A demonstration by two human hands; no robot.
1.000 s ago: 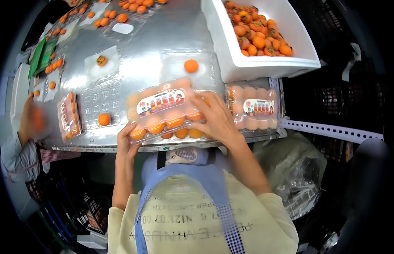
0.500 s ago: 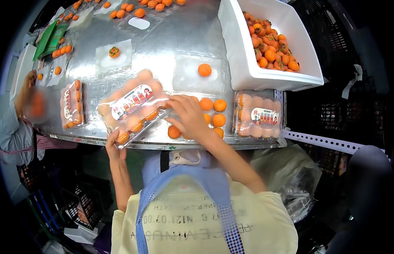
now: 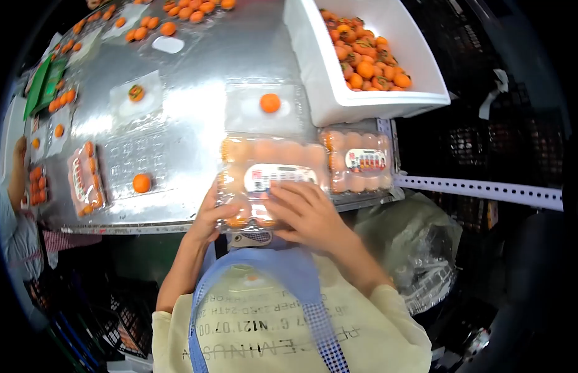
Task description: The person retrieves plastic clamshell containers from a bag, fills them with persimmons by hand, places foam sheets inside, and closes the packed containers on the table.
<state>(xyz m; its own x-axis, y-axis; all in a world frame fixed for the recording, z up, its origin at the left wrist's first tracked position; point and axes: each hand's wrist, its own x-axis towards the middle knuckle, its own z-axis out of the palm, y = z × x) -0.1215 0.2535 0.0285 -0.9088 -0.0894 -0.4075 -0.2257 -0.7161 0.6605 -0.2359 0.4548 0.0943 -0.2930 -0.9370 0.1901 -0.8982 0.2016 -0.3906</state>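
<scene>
A clear plastic pack of persimmons [image 3: 270, 150] with a printed label lies at the table's front edge, close to my body. My left hand [image 3: 208, 214] is closed around its left side near the front corner. Over the label and front right part of the lid reaches my right hand [image 3: 306, 214], its thumb at the front edge. Both hands hold the pack. Just right of it stands another labelled pack [image 3: 360, 161]. Behind is an open tray [image 3: 242, 105] with one persimmon [image 3: 270, 103] on its white liner.
A white foam box [image 3: 329, 102] of persimmons stands at the back right. Leftward are a single persimmon [image 3: 141, 183], a labelled pack [image 3: 87, 177] and a lined tray [image 3: 136, 99]. Another person's arm [image 3: 18, 174] is at the far left. A perforated metal bar [image 3: 481, 191] juts out right.
The held pack has moved right, over where loose persimmons lay, and turned from tilted to nearly square. My left hand came along; my right hand shifted onto the label. The view has shifted too.
</scene>
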